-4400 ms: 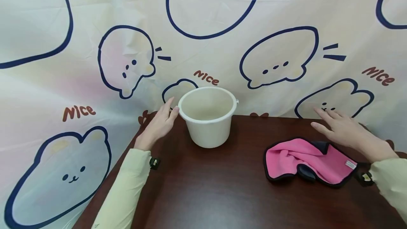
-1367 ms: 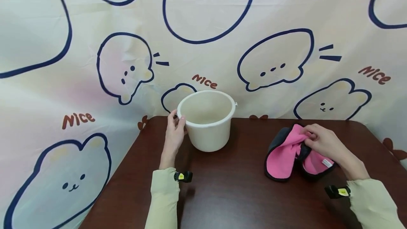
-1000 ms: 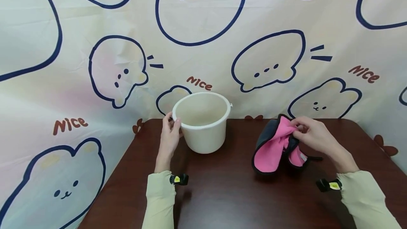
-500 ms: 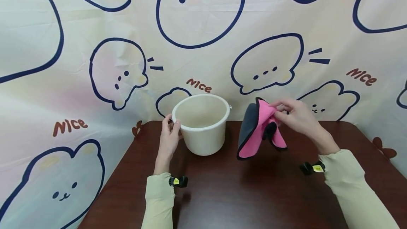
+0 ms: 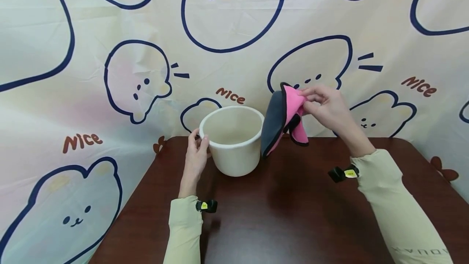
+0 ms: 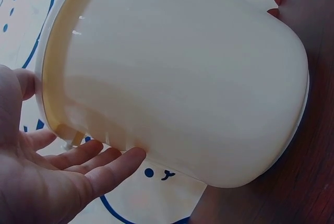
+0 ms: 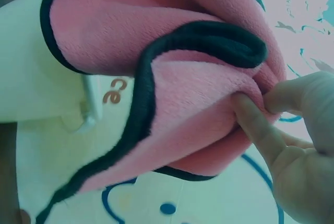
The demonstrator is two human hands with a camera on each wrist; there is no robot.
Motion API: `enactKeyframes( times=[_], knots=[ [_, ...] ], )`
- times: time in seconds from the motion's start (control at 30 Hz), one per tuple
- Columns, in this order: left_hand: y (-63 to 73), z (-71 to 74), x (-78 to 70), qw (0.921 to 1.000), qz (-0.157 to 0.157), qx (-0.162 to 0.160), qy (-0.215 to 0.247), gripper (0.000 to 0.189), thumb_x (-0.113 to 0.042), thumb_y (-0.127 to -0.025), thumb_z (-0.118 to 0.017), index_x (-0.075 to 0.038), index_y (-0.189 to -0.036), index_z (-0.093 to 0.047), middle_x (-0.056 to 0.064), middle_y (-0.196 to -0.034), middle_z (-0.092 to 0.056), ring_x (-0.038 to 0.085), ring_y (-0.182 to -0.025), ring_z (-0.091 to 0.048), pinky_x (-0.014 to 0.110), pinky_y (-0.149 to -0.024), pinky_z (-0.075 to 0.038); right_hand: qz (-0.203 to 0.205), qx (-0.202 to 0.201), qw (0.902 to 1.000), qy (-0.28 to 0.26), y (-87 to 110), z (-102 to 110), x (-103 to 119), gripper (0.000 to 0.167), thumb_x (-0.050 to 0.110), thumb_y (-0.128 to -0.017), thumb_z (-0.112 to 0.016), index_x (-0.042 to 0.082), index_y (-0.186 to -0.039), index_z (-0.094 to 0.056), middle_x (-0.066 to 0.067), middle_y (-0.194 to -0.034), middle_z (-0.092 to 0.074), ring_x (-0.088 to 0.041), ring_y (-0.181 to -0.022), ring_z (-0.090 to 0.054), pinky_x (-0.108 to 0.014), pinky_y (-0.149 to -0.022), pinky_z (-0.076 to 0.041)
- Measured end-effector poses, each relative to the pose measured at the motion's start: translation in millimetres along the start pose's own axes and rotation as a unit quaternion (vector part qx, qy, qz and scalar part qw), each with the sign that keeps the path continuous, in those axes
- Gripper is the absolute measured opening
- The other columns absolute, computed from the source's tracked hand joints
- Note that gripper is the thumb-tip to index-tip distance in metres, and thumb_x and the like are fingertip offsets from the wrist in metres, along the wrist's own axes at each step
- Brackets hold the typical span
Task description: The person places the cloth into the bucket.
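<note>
A white bucket [image 5: 236, 160] stands upright on the table. My left hand [image 5: 196, 154] holds its left rim, the thumb at the rim and the other fingers along the outer wall, as the left wrist view shows. My right hand [image 5: 326, 105] pinches a pink and grey cleaning cloth [image 5: 272, 111] with black edging between thumb and fingers. Gathered at the pinch, the cloth [image 7: 198, 98] hangs in folds in the air just right of the bucket, its lower grey part overlapping the bucket's right rim in the head view. Whether it touches the bucket I cannot tell.
The dark brown table [image 5: 264, 223] extends in front of the bucket and to the right. Behind and at both sides hangs a pale curtain [image 5: 311, 11] printed with bears and the word "Nice". The bucket stands near the table's back edge.
My left hand has come to the bucket's rim and stays there. The right hand has taken hold of the cloth, lifted it off the table and carried it up and left towards the bucket.
</note>
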State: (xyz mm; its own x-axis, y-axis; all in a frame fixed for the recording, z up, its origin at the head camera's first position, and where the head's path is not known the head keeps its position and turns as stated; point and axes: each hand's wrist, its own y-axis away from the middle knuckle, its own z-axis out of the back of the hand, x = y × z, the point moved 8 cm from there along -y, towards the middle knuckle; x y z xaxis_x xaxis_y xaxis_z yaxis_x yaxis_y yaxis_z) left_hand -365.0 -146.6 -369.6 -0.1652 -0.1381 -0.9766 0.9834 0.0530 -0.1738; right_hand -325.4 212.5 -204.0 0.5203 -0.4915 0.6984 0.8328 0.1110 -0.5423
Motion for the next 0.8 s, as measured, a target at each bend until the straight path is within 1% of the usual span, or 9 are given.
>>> enactKeyframes(
  times=[0.07,0.2,0.27,0.33,0.43,0.57,0.7,0.8],
  knots=[
    [-0.7,-0.1,0.6,1.0,0.002,0.001,0.0,0.056,-0.046,-0.101,-0.047,-0.029,-0.151,-0.026,0.014,-0.146,-0.046,0.029,-0.127,-0.052,0.057,-0.103,-0.046,0.019,-0.015,0.9997,-0.005,-6.2,-1,10,0.022,0.014,-0.095,-0.061,0.006,-0.115,-0.067,-0.011,-0.114,-0.067,-0.003,-0.076,-0.069,-0.013,-0.075,-0.055],
    [-0.5,-0.4,-0.8,1.0,0.007,0.006,-0.001,0.055,-0.042,-0.103,-0.045,-0.027,-0.152,-0.024,0.016,-0.147,-0.045,0.03,-0.128,-0.051,0.058,-0.104,-0.045,0.067,-0.044,0.9963,-0.029,-18.1,-6,32,0.022,0.007,-0.094,-0.06,0.001,-0.114,-0.067,-0.012,-0.119,-0.064,0.0,-0.082,-0.068,-0.013,-0.075,-0.055],
    [4.2,-1.1,-8.5,0.9999,0.009,0.009,-0.004,0.055,-0.037,-0.104,-0.044,-0.023,-0.153,-0.023,0.018,-0.147,-0.044,0.031,-0.128,-0.051,0.058,-0.104,-0.044,0.083,-0.058,0.9938,-0.048,-22.8,-11,43,0.021,0.004,-0.093,-0.06,-0.002,-0.113,-0.067,-0.014,-0.12,-0.063,0.0,-0.084,-0.068,-0.013,-0.075,-0.055],
    [9.4,-2.0,-17.3,0.9999,0.008,0.012,-0.004,0.055,-0.034,-0.105,-0.044,-0.02,-0.153,-0.023,0.021,-0.147,-0.044,0.032,-0.128,-0.051,0.058,-0.104,-0.044,0.088,-0.066,0.9917,-0.066,-27.1,-16,51,0.021,0.002,-0.093,-0.058,-0.003,-0.111,-0.067,-0.015,-0.122,-0.062,-0.002,-0.086,-0.068,-0.014,-0.075,-0.055],
    [16.2,-3.0,-28.0,0.9999,0.005,0.016,-0.005,0.054,-0.031,-0.105,-0.044,-0.016,-0.153,-0.024,0.022,-0.146,-0.044,0.034,-0.128,-0.051,0.058,-0.104,-0.045,0.095,-0.072,0.9892,-0.085,-31.6,-27,62,0.02,-0.001,-0.093,-0.057,-0.005,-0.111,-0.066,-0.016,-0.122,-0.06,-0.011,-0.09,-0.069,-0.017,-0.077,-0.056],
    [17.5,-3.3,-28.7,0.9998,0.006,0.017,-0.006,0.054,-0.032,-0.105,-0.044,-0.016,-0.153,-0.024,0.022,-0.146,-0.043,0.034,-0.128,-0.051,0.057,-0.104,-0.045,0.107,-0.072,0.9866,-0.1,-34.8,-45,73,0.019,-0.005,-0.093,-0.056,-0.006,-0.109,-0.066,-0.016,-0.124,-0.058,-0.023,-0.093,-0.069,-0.022,-0.08,-0.058],
    [16.5,-3.1,-26.9,0.9998,0.012,0.017,-0.007,0.055,-0.032,-0.105,-0.044,-0.017,-0.153,-0.023,0.02,-0.147,-0.043,0.034,-0.13,-0.05,0.057,-0.105,-0.044,0.113,-0.076,0.9832,-0.121,-38.1,-61,78,0.017,-0.007,-0.093,-0.055,-0.008,-0.106,-0.066,-0.017,-0.123,-0.058,-0.026,-0.091,-0.068,-0.024,-0.08,-0.058],
    [11.2,-2.5,-18.7,0.9997,0.015,0.017,-0.003,0.055,-0.034,-0.105,-0.044,-0.021,-0.153,-0.023,0.018,-0.146,-0.043,0.033,-0.131,-0.049,0.056,-0.106,-0.044,0.106,-0.081,0.9806,-0.144,-41.2,-71,75,0.017,-0.009,-0.092,-0.054,-0.009,-0.104,-0.065,-0.018,-0.121,-0.058,-0.028,-0.09,-0.069,-0.024,-0.078,-0.058]
  ],
)
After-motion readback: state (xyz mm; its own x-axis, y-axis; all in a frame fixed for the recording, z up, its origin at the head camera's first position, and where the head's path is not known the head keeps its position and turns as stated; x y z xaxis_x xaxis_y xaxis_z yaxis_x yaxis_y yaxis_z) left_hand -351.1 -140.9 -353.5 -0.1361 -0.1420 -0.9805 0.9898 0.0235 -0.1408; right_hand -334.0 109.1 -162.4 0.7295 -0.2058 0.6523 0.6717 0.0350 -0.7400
